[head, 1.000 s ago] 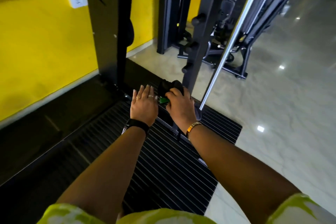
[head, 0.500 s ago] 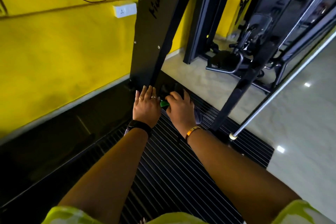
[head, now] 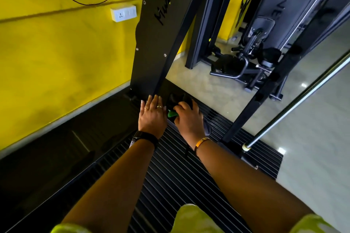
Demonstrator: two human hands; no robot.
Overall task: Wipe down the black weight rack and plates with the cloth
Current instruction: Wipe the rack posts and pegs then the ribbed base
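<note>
1. Black metal weight rack [head: 157, 47]: a tall upright panel with cursive lettering stands close to the yellow painted wall [head: 56, 53]. Its foot meets the black ribbed floor mat [head: 170, 176], and both hands work at that foot.
2. Person's left hand [head: 152, 117]: fingers straight and slightly spread, palm down on the base beside the panel's foot. It holds nothing.
3. Person's right hand [head: 189, 119]: fingers curled down over the dark grey cloth [head: 207, 128]. The cloth is bunched under the palm on the mat just right of the panel's foot, with one fold showing past the outer edge of the hand.
4. Risks, as judged:
   - A wadded cloth may push dust into the mat's grooves rather than lift it.
   - The slanted chrome steel bar [head: 295, 111] hangs near the right forearm, so a wide stroke could knock it.
   - The small bright green object [head: 172, 114] between the hands could get dragged along.
5. Hard to make out:
   - What the green object is.
   - Whether the black lump [head: 178, 100] ahead of the right fingers is more cloth or a rack part.
   - The right thumb is hidden.
   - No weight plates can be identified.
</note>
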